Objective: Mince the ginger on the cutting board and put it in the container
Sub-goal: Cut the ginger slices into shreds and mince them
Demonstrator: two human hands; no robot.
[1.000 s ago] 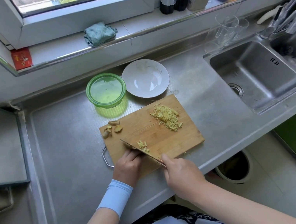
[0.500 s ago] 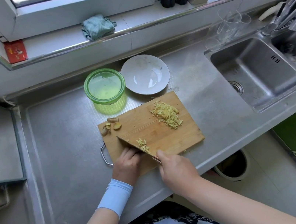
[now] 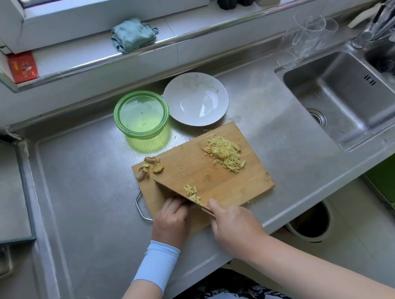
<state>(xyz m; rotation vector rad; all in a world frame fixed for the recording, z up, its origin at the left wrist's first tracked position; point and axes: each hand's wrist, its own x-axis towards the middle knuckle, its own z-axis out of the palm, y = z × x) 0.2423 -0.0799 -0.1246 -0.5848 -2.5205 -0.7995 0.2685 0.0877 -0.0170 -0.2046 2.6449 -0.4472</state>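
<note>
A wooden cutting board [image 3: 222,179] lies on the steel counter. A pile of ginger strips [image 3: 224,154] sits at its far right, and a few ginger scraps [image 3: 150,168] lie at the far left corner. My right hand [image 3: 231,221] grips the handle of a cleaver [image 3: 174,191], its blade edge down on the board. A small heap of cut ginger [image 3: 192,192] lies right of the blade. My left hand [image 3: 171,217], fingers curled, sits against the blade's left side; what it holds is hidden. The green container [image 3: 141,114] stands behind the board.
A white plate [image 3: 196,100] sits right of the container. A double sink [image 3: 348,97] and glasses [image 3: 307,33] are at the right. A folded cloth [image 3: 133,34] and bottles stand on the window ledge. A bin [image 3: 309,222] is on the floor below the counter edge.
The cleaver has shifted slightly leftward along the board towards my left hand, leaving a little more cut ginger to its right. The head view has tilted down slightly.
</note>
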